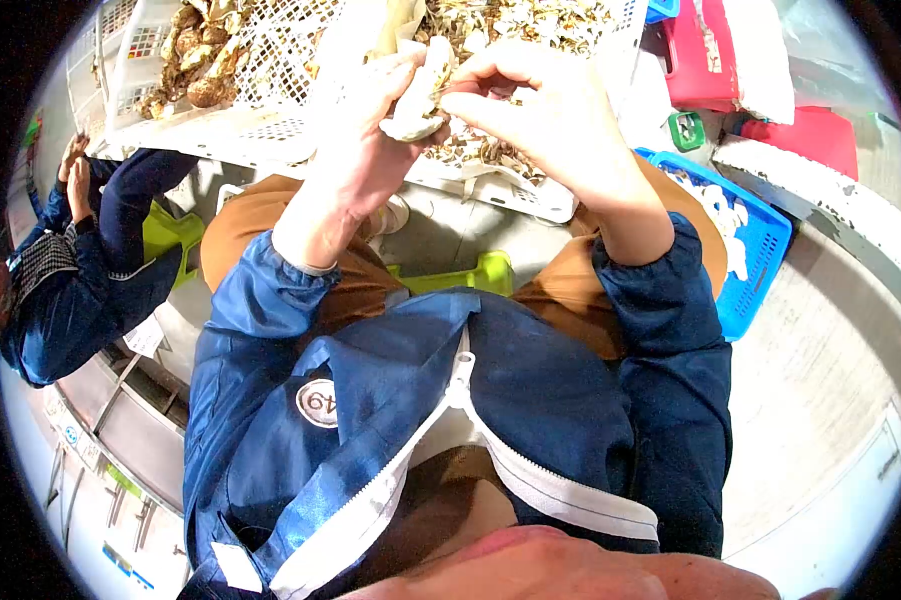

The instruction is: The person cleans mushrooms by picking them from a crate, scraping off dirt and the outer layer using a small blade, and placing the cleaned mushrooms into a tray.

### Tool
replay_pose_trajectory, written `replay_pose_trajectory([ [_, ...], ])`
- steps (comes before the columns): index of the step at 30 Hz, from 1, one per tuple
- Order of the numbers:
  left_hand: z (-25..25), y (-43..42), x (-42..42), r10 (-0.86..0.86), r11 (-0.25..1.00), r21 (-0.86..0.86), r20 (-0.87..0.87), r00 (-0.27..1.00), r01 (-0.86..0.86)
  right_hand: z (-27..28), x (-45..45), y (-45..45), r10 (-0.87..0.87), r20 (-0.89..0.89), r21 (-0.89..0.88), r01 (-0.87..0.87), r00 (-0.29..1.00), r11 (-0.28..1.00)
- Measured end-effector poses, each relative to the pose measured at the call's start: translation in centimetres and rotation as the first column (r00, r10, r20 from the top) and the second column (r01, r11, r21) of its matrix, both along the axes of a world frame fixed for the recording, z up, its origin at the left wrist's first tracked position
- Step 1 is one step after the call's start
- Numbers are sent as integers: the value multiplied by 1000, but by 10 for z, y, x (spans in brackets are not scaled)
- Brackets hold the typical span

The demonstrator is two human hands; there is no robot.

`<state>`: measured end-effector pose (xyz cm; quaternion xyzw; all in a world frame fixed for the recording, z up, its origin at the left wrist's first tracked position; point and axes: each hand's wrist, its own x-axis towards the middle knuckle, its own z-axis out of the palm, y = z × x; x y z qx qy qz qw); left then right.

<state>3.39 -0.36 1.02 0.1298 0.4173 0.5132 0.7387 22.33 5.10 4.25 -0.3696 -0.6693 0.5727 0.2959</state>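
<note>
My left hand is closed around a pale, long mushroom, held up over a white crate of trimmings. Close to the mushroom's right side is my right hand, its fingers curled and the thumb and forefinger pinched together. What sits in that pinch, if anything, is too small and bright to make out. Brown and cream mushroom trimmings lie behind and below both hands. Whole brown mushrooms are heaped in the white crate at the upper left.
A blue basket with white pieces stands by my right knee. Red containers and a small green box are at the upper right. Another person sits at the left. A lime-green stool shows between my legs.
</note>
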Motion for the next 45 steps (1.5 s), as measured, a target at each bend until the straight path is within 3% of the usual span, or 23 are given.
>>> replay_pose_trajectory([
  [3,-3,0,0,-5,998,69,-78,997,11,-5,-1,-1,-53,44,127,47,998,991],
  [7,-9,0,-6,-51,994,97,-31,998,54,-2,0,1,-155,33,119,150,987,982],
  [10,-5,0,-1,40,997,64,-90,995,-34,1,3,3,-58,-6,221,58,998,974],
  [11,-3,1,1,85,996,49,-128,988,-79,-14,-2,7,-29,-93,346,60,995,936],
  [14,-6,1,-1,15,989,146,-123,992,3,-20,-7,2,-50,-53,296,64,997,953],
  [17,-6,1,6,64,988,153,-176,982,-37,-17,-13,-6,-136,30,394,113,990,912],
  [20,4,0,12,83,992,109,-227,970,-59,-23,-15,-7,-182,3,463,160,983,872],
  [24,-9,-3,-7,-47,991,125,16,999,45,-17,4,15,-348,92,500,259,933,827],
  [26,-14,-5,-10,-53,995,89,132,990,42,-6,5,23,-434,35,510,357,900,783],
  [27,-12,0,-10,-70,993,99,140,988,56,14,7,21,-384,147,519,259,912,815],
  [30,0,1,0,67,995,83,-154,986,-55,-12,1,12,-123,4,412,111,992,905],
  [31,-5,0,-4,45,988,154,-276,960,-2,-12,1,9,-25,54,422,0,998,907],
  [32,-8,-1,-2,58,985,171,-298,953,-6,-14,0,6,52,45,315,-64,998,947],
  [37,-2,-1,6,78,974,225,-429,900,23,-14,-6,2,54,13,371,-55,998,927],
  [42,-7,-2,4,24,958,250,-551,834,137,-15,-8,-2,-80,166,420,3,983,907],
  [45,1,-2,5,5,992,119,-401,916,47,-15,-6,2,-218,188,445,115,958,888],
])
